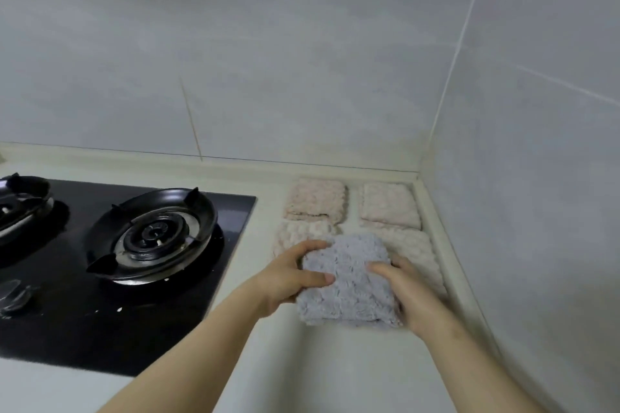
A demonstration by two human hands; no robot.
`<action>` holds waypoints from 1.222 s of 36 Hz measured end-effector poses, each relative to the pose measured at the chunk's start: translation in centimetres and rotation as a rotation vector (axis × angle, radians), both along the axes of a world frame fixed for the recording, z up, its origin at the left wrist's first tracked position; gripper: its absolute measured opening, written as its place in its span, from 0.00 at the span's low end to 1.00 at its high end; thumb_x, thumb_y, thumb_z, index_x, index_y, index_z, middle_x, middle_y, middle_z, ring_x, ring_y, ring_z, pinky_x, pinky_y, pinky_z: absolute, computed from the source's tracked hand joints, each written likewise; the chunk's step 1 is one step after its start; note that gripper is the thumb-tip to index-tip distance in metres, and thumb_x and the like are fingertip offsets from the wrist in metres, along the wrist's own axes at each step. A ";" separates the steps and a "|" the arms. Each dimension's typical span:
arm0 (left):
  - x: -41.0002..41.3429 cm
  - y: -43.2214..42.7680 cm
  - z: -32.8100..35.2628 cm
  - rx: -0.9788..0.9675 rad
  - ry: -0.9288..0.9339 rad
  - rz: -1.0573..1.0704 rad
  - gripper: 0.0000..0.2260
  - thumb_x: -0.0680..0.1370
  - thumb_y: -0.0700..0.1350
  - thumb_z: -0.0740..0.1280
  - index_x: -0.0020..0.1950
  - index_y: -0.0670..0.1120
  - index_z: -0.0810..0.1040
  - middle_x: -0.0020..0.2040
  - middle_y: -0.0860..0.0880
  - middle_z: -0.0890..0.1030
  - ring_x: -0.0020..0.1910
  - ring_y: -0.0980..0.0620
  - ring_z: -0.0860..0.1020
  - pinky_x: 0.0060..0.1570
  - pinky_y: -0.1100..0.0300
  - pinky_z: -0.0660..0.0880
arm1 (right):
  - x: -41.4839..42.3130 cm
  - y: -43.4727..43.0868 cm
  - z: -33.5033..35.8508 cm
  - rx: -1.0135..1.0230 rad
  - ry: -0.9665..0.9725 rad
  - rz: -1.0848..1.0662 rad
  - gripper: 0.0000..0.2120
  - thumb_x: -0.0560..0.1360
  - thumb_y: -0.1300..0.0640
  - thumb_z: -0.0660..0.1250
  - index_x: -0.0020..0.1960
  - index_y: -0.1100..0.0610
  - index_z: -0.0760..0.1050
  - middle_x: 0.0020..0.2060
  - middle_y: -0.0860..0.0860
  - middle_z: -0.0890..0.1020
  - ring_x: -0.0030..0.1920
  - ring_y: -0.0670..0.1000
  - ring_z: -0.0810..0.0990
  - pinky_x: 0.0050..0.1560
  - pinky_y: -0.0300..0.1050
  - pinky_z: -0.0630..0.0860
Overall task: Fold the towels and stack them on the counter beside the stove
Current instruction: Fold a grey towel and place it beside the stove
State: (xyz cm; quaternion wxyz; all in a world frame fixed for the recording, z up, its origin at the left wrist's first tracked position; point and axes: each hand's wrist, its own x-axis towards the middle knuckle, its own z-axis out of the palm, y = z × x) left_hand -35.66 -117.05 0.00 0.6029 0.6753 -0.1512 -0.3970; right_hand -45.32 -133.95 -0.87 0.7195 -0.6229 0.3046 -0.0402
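both the left hand [289,278] and right hand [407,295] grip a folded grey towel [349,282] over pink towels [315,199] on the table [322,372]; no writing is readable.

One cam only, head-worn, wide-angle. Sits above near edge of bench [335,379], faces forward and down toward wall corner [419,174]. Pretty close in: forearms enter from bottom edge, grey towel [349,282] lands just right of centre, lower half. Stove [134,329] runs off left edge, only partly in frame. Tiled wall [302,43] fills whole upper half.
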 end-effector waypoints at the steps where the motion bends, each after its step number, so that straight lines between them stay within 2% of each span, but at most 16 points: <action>1: -0.3 -0.6 -0.1 0.021 0.007 -0.047 0.22 0.72 0.37 0.72 0.60 0.56 0.73 0.57 0.50 0.77 0.54 0.49 0.79 0.45 0.57 0.79 | -0.5 -0.6 -0.4 -0.008 0.007 -0.047 0.12 0.74 0.61 0.67 0.57 0.57 0.75 0.49 0.57 0.83 0.47 0.57 0.82 0.44 0.48 0.80; 3: -0.9 -1.6 -0.6 0.053 0.023 -0.134 0.21 0.73 0.38 0.71 0.61 0.56 0.72 0.55 0.52 0.77 0.51 0.52 0.79 0.44 0.61 0.78 | -1.3 -1.7 -1.1 -0.034 0.025 -0.154 0.19 0.72 0.61 0.69 0.61 0.58 0.71 0.53 0.57 0.80 0.51 0.57 0.80 0.51 0.52 0.78; 5: -1.3 -2.5 -1.2 0.088 0.024 -0.191 0.18 0.73 0.40 0.71 0.59 0.54 0.73 0.51 0.51 0.78 0.46 0.53 0.79 0.45 0.62 0.76 | -2.0 -2.5 -1.8 -0.046 0.033 -0.229 0.19 0.72 0.62 0.69 0.62 0.58 0.69 0.55 0.57 0.78 0.53 0.58 0.79 0.57 0.54 0.76; 8: -2.0 -3.3 -1.9 0.128 0.012 -0.196 0.10 0.71 0.42 0.70 0.48 0.50 0.73 0.40 0.50 0.74 0.27 0.59 0.74 0.28 0.67 0.72 | -3.0 -3.2 -2.2 -0.057 0.050 -0.283 0.14 0.74 0.62 0.66 0.58 0.57 0.69 0.50 0.57 0.78 0.45 0.55 0.77 0.44 0.47 0.74; 10: -2.4 -3.4 -2.3 0.156 0.010 -0.203 0.10 0.66 0.44 0.69 0.44 0.50 0.71 0.37 0.51 0.72 0.24 0.59 0.71 0.24 0.66 0.69 | -3.3 -3.5 -2.5 -0.080 0.041 -0.312 0.15 0.74 0.62 0.66 0.58 0.55 0.67 0.47 0.56 0.76 0.40 0.51 0.75 0.36 0.42 0.69; 15: -3.3 -3.2 -3.4 0.208 -0.044 -0.286 0.11 0.66 0.42 0.68 0.45 0.50 0.71 0.32 0.52 0.70 0.22 0.59 0.66 0.21 0.68 0.63 | -4.3 -3.7 -3.9 -0.207 0.131 -0.294 0.16 0.70 0.63 0.68 0.56 0.57 0.69 0.42 0.51 0.76 0.43 0.55 0.76 0.43 0.46 0.71; 19: -4.0 -3.6 -4.5 0.254 -0.110 -0.341 0.11 0.75 0.37 0.67 0.52 0.50 0.71 0.35 0.52 0.70 0.23 0.63 0.70 0.24 0.68 0.68 | -5.6 -3.5 -4.4 -0.259 0.156 -0.307 0.10 0.71 0.65 0.67 0.48 0.56 0.69 0.38 0.51 0.76 0.39 0.52 0.76 0.43 0.45 0.72; 21: -4.4 -3.9 -4.9 0.254 -0.120 -0.342 0.16 0.75 0.35 0.66 0.57 0.52 0.70 0.36 0.52 0.72 0.25 0.64 0.73 0.26 0.68 0.70 | -6.1 -3.3 -4.5 -0.316 0.184 -0.276 0.12 0.71 0.62 0.68 0.51 0.54 0.68 0.38 0.50 0.76 0.40 0.53 0.77 0.46 0.46 0.74; 23: -5.0 -4.2 -5.1 0.235 -0.093 -0.341 0.20 0.75 0.34 0.66 0.61 0.54 0.68 0.45 0.51 0.76 0.35 0.60 0.78 0.30 0.67 0.74 | -6.6 -3.2 -4.5 -0.418 0.252 -0.202 0.18 0.70 0.61 0.68 0.56 0.51 0.66 0.40 0.50 0.77 0.44 0.57 0.80 0.47 0.52 0.77; 25: -5.4 -4.5 -5.3 0.222 -0.089 -0.321 0.22 0.76 0.33 0.65 0.64 0.53 0.67 0.53 0.49 0.75 0.41 0.57 0.78 0.31 0.67 0.75 | -7.1 -3.2 -4.3 -0.493 0.284 -0.130 0.20 0.68 0.65 0.67 0.54 0.49 0.65 0.41 0.50 0.78 0.46 0.59 0.81 0.48 0.54 0.78; 28: -5.8 -4.9 -5.6 0.241 -0.160 -0.330 0.22 0.76 0.32 0.64 0.65 0.51 0.68 0.54 0.50 0.72 0.33 0.61 0.74 0.27 0.70 0.70 | -7.6 -3.2 -4.2 -0.608 0.292 -0.048 0.22 0.68 0.69 0.65 0.58 0.53 0.69 0.48 0.52 0.78 0.47 0.54 0.79 0.46 0.45 0.76; 31: -6.2 -5.3 -5.7 0.261 -0.215 -0.371 0.21 0.75 0.33 0.65 0.63 0.53 0.69 0.63 0.45 0.70 0.36 0.56 0.73 0.29 0.69 0.70 | -8.0 -3.2 -4.2 -0.816 0.324 0.061 0.30 0.68 0.67 0.65 0.69 0.55 0.65 0.61 0.53 0.74 0.59 0.52 0.75 0.55 0.40 0.72; 34: -6.5 -5.7 -5.8 0.226 -0.239 -0.366 0.22 0.75 0.30 0.65 0.65 0.48 0.68 0.62 0.51 0.67 0.43 0.58 0.74 0.34 0.73 0.71 | -8.4 -2.8 -3.8 -0.932 0.372 0.123 0.31 0.71 0.61 0.64 0.73 0.54 0.60 0.68 0.52 0.66 0.67 0.52 0.67 0.63 0.40 0.67; 36: -6.7 -6.0 -5.9 0.222 -0.246 -0.380 0.22 0.74 0.30 0.65 0.64 0.49 0.68 0.61 0.52 0.68 0.49 0.57 0.74 0.41 0.72 0.73 | -8.3 -2.6 -3.6 -0.994 0.390 0.125 0.29 0.74 0.57 0.63 0.73 0.54 0.59 0.69 0.52 0.65 0.69 0.52 0.64 0.65 0.42 0.65; 40: -7.0 -6.4 -5.9 0.252 -0.276 -0.381 0.26 0.73 0.32 0.67 0.66 0.52 0.65 0.60 0.50 0.70 0.51 0.53 0.75 0.53 0.59 0.74 | -8.3 -2.4 -3.3 -1.098 0.381 0.101 0.24 0.76 0.55 0.59 0.71 0.52 0.62 0.69 0.48 0.66 0.70 0.50 0.60 0.66 0.42 0.64; 44: -6.8 -6.8 -5.9 0.392 -0.559 -0.328 0.37 0.71 0.42 0.72 0.73 0.55 0.55 0.59 0.51 0.63 0.55 0.52 0.69 0.52 0.63 0.68 | -8.4 -2.5 -3.0 -1.202 0.400 0.095 0.20 0.76 0.55 0.57 0.68 0.50 0.66 0.66 0.46 0.70 0.68 0.50 0.62 0.66 0.41 0.62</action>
